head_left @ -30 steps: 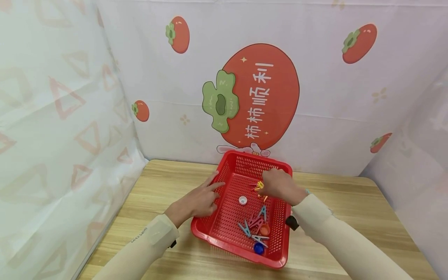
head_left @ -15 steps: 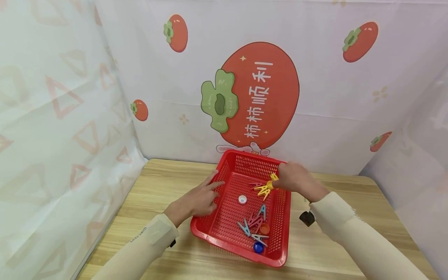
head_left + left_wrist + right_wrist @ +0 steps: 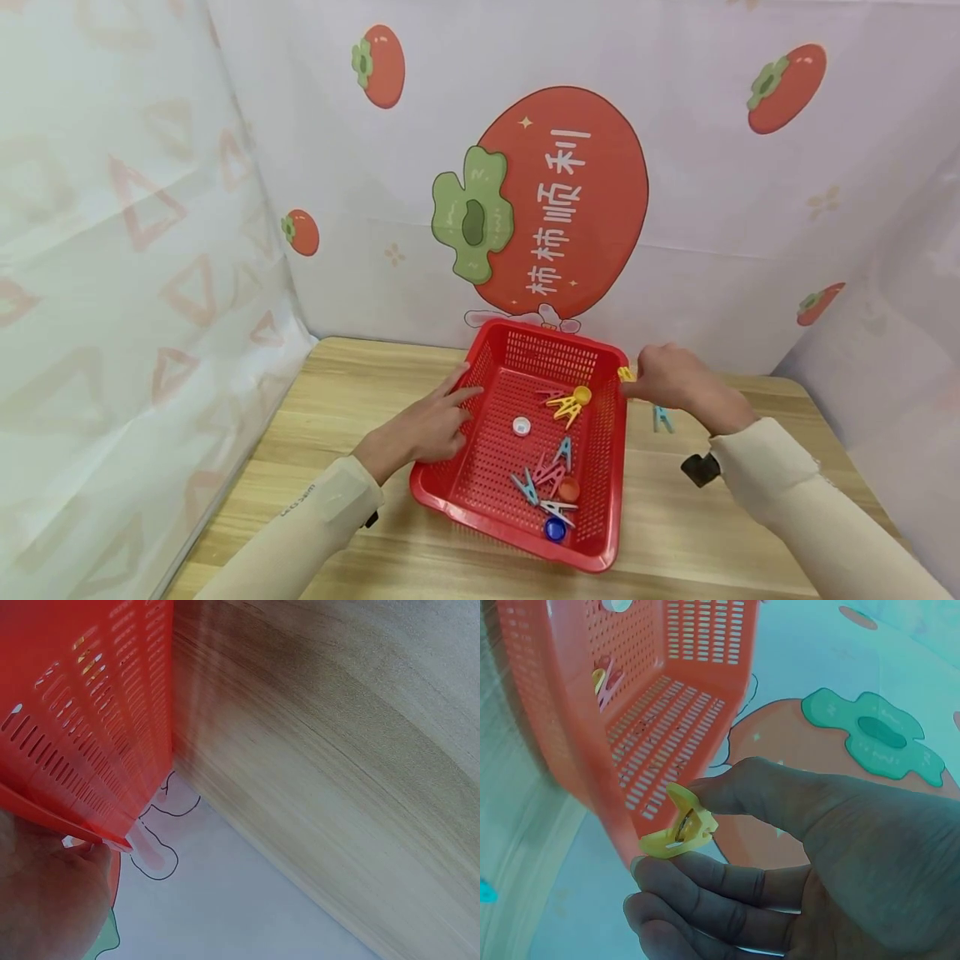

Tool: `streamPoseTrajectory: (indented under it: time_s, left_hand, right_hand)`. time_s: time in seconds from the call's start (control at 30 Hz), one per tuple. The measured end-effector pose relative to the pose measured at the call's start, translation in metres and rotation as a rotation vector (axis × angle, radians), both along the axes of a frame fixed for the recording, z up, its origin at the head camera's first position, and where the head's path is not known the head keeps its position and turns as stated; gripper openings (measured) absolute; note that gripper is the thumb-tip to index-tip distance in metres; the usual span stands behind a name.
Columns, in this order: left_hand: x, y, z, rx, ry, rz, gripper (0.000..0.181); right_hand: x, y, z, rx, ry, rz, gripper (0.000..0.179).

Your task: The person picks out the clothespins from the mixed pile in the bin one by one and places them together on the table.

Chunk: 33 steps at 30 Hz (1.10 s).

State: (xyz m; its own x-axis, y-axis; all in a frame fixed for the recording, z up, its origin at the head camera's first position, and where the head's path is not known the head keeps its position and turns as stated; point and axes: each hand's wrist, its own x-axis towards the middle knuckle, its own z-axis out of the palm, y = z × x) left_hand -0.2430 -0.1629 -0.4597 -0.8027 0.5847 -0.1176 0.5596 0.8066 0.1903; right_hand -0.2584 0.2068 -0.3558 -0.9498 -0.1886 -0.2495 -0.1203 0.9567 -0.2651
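Note:
My left hand (image 3: 423, 429) grips the left wall of a red perforated basket (image 3: 495, 471), thumb along the outside of the rim, as the left wrist view also shows. Just beyond the right rim, my right hand (image 3: 678, 379) pinches a yellow clothespin (image 3: 679, 832) between thumb and index finger. The other fingers bend loosely below it. Two yellow clothespins (image 3: 566, 410) lie by a yellow cap (image 3: 581, 396) inside the basket. Nearer the front are light blue clothespins (image 3: 527, 487), pink clothespins (image 3: 550, 473) and a white clothespin (image 3: 558, 511).
A white cap (image 3: 521, 427), an orange cap (image 3: 568, 489) and a blue cap (image 3: 555, 529) lie on the basket floor. Right of the basket, a light blue clothespin (image 3: 663, 418) rests on the wooden table (image 3: 690, 517). A printed cloth (image 3: 697, 192) hangs behind.
My right hand has moved from inside the basket rightward over the rim, carrying the yellow clothespin. The light blue clothespin on the table has come into view. My left hand stays on the basket.

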Motion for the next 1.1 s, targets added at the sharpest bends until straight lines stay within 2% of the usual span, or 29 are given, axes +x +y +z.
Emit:
streamPoseTrajectory:
  time_s: [0.27, 0.53, 0.8, 1.1]
  left_hand:
    - [0.001, 0.001, 0.001, -0.004, 0.004, 0.006, 0.029]
    - [0.002, 0.001, 0.002, -0.004, 0.008, 0.002, 0.031]
    - [0.003, 0.001, 0.0, 0.005, 0.007, -0.002, 0.03]
    - [0.005, 0.001, -0.001, 0.0, 0.017, 0.0, 0.03]
  right_hand:
    - [-0.001, 0.023, 0.001, 0.01, -0.004, 0.006, 0.028]
    - [-0.001, 0.046, -0.005, 0.031, 0.02, -0.002, 0.036]
    - [0.001, 0.062, -0.018, 0.019, 0.05, -0.019, 0.043]
    - [0.0, 0.081, -0.031, -0.007, 0.038, -0.032, 0.049]
